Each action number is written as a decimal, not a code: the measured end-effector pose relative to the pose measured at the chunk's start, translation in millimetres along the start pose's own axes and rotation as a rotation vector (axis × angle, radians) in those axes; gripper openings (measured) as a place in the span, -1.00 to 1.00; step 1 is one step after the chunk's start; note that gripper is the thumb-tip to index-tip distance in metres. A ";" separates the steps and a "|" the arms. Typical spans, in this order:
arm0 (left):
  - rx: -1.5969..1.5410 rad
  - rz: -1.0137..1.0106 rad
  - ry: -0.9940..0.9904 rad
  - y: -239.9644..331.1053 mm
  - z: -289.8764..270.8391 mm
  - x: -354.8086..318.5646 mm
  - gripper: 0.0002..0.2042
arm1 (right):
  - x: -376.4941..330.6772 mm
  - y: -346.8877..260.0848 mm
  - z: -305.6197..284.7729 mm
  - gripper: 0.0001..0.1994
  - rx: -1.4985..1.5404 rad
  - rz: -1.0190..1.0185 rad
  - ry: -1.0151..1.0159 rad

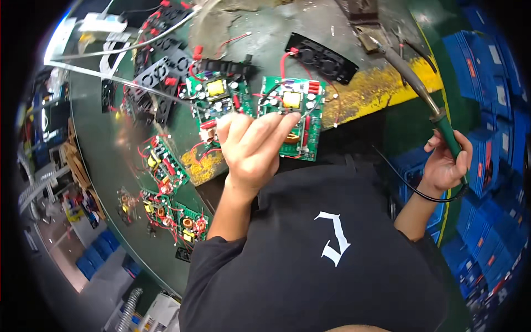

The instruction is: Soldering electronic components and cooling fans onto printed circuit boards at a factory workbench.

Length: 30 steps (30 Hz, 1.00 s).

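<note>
My right hand [447, 163] is wrapped round the green handle of a soldering iron [406, 72]. The iron's long metal shaft slants up and left, its tip close to a worn metal block [365, 37] on the bench. My left hand [254, 145], its fingers curled, hovers over the near edges of two green circuit boards. What those fingers hold, if anything, is hidden. The right board [310, 130] carries a yellow transformer and a copper coil, partly covered by my fingers. The left board [217, 102] has a similar yellow transformer and red wires.
A black fan panel [322, 58] lies behind the right board, joined by red wire. More fan panels [160, 72] are heaped at the far left. Several wired boards [166, 166] lie along the left of the green bench [105, 160]. Blue bins [470, 61] are stacked on the right.
</note>
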<state>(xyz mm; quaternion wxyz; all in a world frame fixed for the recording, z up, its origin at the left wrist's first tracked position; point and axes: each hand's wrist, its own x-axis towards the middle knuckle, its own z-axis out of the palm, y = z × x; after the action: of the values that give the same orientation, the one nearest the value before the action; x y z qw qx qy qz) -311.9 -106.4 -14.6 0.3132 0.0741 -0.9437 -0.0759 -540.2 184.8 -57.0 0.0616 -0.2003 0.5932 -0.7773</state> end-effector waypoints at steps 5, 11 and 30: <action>-0.163 -0.102 0.012 14.2 17.4 -12.4 -0.72 | -7.6 -0.3 -16.4 -0.50 -0.012 0.030 0.040; -0.139 -0.231 -0.052 38.5 -6.0 -14.6 -0.77 | 12.1 9.9 -17.5 -0.52 0.138 0.107 0.020; -0.144 -0.653 0.022 116.0 -65.3 -108.5 -0.78 | 63.7 30.3 52.5 -0.61 0.180 0.021 -0.087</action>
<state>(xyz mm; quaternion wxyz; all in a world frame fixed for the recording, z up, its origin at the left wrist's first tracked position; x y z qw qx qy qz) -197.3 21.0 -3.8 0.2870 0.3511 -0.8589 -0.2379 -582.5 107.8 -59.2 0.1132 -0.2210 0.5200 -0.8173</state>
